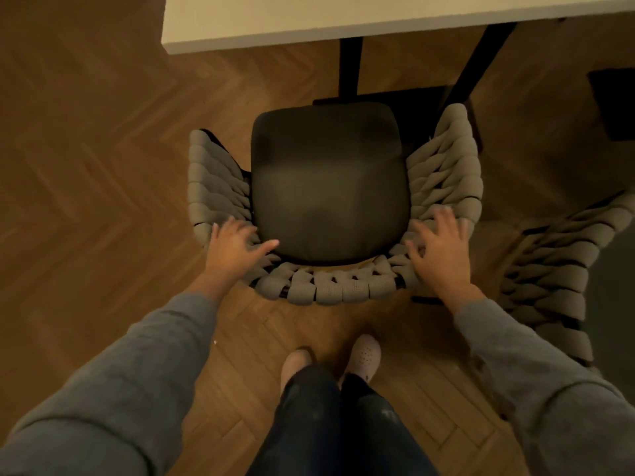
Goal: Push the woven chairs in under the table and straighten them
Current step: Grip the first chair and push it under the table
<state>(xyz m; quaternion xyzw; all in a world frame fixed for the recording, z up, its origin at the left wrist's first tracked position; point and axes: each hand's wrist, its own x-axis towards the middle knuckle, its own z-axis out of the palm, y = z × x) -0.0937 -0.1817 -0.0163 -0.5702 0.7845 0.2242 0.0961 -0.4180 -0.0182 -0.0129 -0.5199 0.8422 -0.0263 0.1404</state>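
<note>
Woven chair [330, 290] on wood floor [86, 149], facing table [309, 32], seat not yet under it. Left hand [233, 249], right hand [439, 249]: fingers spread flat on rear corners of curved back, clasping nothing. Weave likely soft and yielding, frame beneath stiff, fairly heavy. Best to push on the rim at both corners. Second chair [556, 262] at right.

No legible text, label, brand mark, number or sign found on the woven chair [330, 286] or table [309, 22].
</note>
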